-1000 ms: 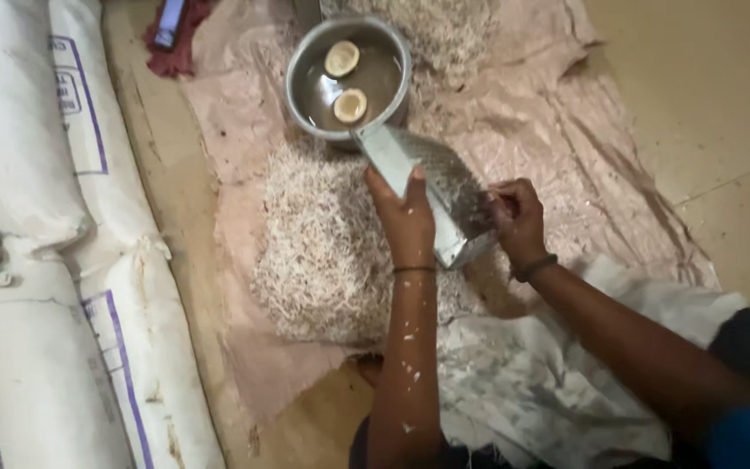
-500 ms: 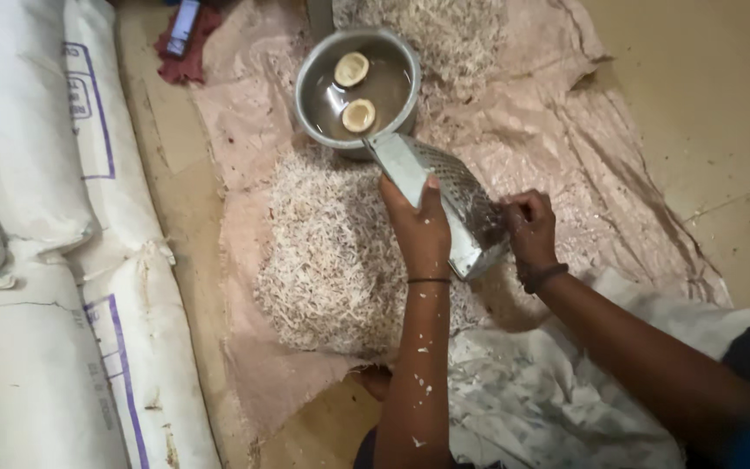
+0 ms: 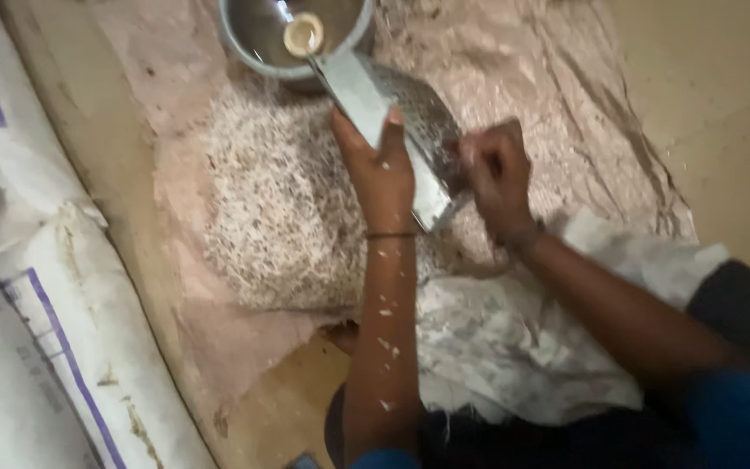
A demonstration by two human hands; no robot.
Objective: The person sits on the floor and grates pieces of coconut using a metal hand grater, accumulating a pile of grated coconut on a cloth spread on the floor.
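Note:
A metal box grater lies tilted over a pile of white shreds, its top end resting near a metal bowl. My left hand grips the grater's side and steadies it. My right hand presses against the grater's rough face lower down; whatever it holds is hidden under the fingers. A round pale piece sits in the bowl. White flecks stick to my left forearm.
A pinkish sheet covers the floor under the shreds and bowl. Large white sacks lie along the left. A crumpled white cloth lies over my lap. Bare tan floor is at the right.
The view has shifted closer and downward, so the bowl now sits at the top edge with one pale piece visible. Both hands stay on the grater; the right hand has shifted slightly.

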